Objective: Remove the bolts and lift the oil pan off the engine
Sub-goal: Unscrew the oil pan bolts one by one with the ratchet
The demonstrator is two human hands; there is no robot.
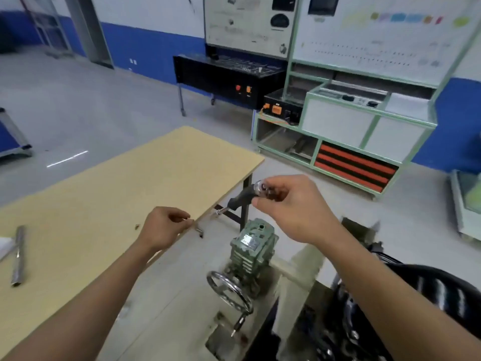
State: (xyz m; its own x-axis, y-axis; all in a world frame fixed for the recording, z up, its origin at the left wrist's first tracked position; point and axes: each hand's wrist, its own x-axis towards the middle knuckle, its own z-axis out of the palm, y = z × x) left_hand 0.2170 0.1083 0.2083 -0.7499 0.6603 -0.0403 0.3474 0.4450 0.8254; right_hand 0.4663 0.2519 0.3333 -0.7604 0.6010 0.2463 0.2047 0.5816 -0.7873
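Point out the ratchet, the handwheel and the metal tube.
ratchet (242, 196): head view, on its black handle.
handwheel (230, 291): head view, at its middle.
metal tube (18, 256): head view, at mid-length.

Matt pale wood tabletop (125, 183); glossy metal bar (18, 256) at eight o'clock; ratchet (243, 195) (shiny chrome head, matt black grip); dull green-painted gearbox (253, 247).

One wide-angle head view looks forward and down, close over both forearms, across the surface (109, 194) toward the far wall.
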